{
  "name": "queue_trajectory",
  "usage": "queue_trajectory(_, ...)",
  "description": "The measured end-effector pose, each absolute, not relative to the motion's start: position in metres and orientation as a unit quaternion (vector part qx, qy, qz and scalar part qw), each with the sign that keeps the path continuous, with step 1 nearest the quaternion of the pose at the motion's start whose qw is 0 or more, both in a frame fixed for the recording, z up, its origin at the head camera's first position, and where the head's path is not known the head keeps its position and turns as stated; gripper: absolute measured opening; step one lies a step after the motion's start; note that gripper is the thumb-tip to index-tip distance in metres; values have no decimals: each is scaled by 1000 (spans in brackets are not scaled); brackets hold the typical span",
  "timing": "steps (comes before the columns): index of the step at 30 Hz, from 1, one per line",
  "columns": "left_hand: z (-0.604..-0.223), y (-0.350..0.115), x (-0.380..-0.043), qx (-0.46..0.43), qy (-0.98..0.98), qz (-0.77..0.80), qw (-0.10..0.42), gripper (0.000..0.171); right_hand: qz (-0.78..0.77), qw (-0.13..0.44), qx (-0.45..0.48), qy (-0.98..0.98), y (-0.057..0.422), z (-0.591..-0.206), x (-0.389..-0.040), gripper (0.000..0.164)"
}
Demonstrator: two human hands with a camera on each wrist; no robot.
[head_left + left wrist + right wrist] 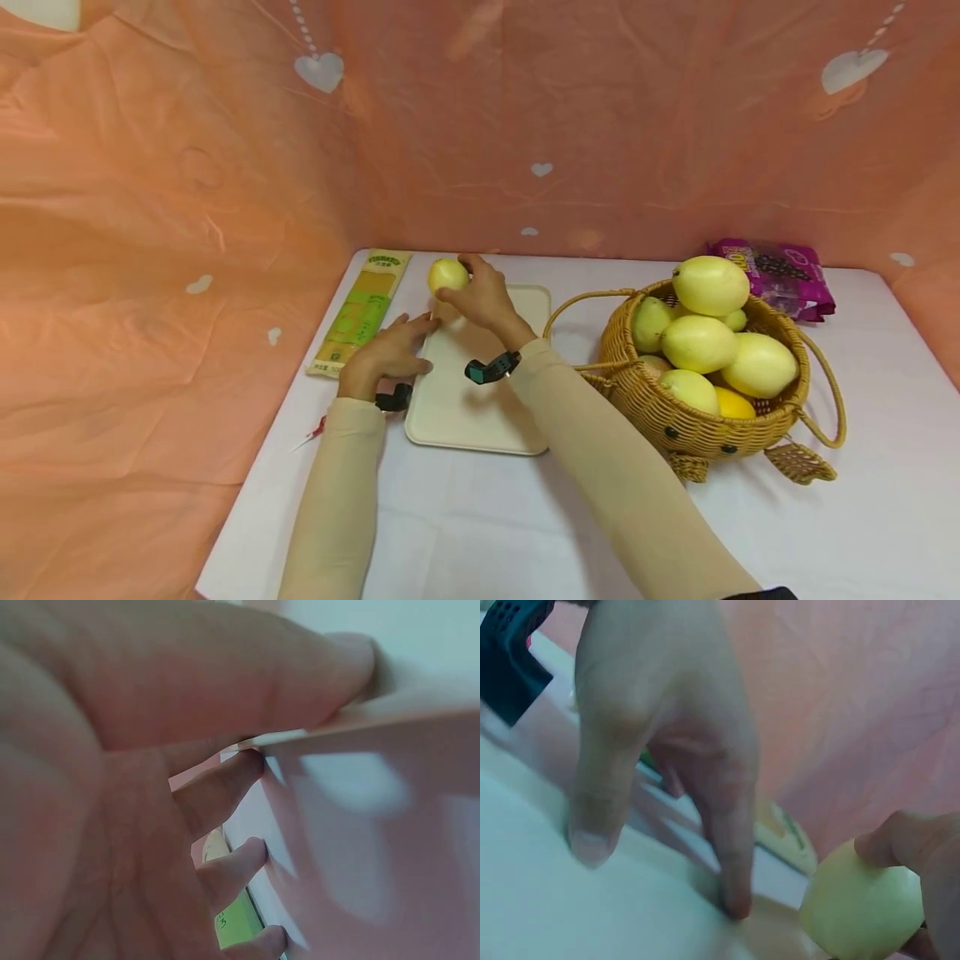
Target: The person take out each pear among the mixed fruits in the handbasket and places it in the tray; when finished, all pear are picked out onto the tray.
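Observation:
In the head view my right hand (487, 296) grips a small, round yellow-green fruit (447, 275) above the far-left corner of the beige tray (468, 417). Smooth pale skin on the fruit (859, 904) shows between thumb and fingers in the right wrist view; its exact kind is unclear. My left hand (390, 350) lies at the tray's left edge with extended fingers. Its thumb (315, 675) touches the rim from above, while the other fingertips are lower along the edge in the left wrist view.
To the right, a woven basket (652, 408) holds several pale yellow melons (700, 343) and an orange-yellow fruit (735, 404). Behind it lies a purple packet (791, 279). A noodle packet (360, 312) lies left of the tray, near a red-handled tool (318, 427).

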State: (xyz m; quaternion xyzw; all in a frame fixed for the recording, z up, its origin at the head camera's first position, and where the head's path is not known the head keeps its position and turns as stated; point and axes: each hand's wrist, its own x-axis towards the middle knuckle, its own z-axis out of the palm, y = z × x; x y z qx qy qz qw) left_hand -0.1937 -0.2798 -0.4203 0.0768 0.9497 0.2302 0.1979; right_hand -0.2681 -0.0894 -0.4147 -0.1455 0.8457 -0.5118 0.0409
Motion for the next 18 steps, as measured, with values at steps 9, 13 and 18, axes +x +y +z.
queue_trajectory(9, -420, -276, -194, 65, 950, 239, 191, 81, -473, 38, -123, 872, -94, -436, -279, 76)
queue_trajectory(13, -421, -277, -194, 62, 951, 237, 191, 82, -482, 36, -133, 865, -97, -440, -281, 76)
queue_trajectory(18, -422, -279, -194, 58, 951, 235, 194, 83, -498, 48, -141, 854, -101, -442, -280, 75)
